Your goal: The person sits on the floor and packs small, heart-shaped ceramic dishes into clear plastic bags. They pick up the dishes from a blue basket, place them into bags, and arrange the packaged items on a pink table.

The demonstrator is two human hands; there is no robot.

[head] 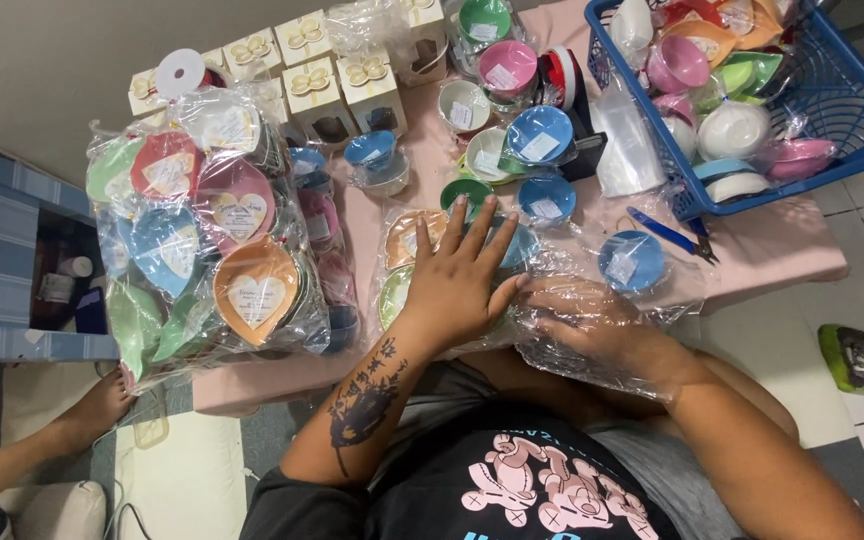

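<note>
My left hand [457, 280] lies flat, fingers spread, on a clear plastic bag [552, 275] at the near edge of a low pink table [792, 250]. Under the plastic sit coloured plates, an orange one [407, 238] and a green one [393, 295]. My right hand [592, 322] is inside the same clear bag, wrapped in its film, fingers pointing left toward my left hand. A blue bowl with a white label [630, 262] sits just beyond my right hand.
A big clear bag of heart-labelled coloured plates [212, 230] stands at left. Small cream boxes [317, 85], loose coloured bowls [537, 135], a blue basket of bowls [852, 100] and blue pliers [670, 233] crowd the table. Another person's foot [97, 410] rests lower left.
</note>
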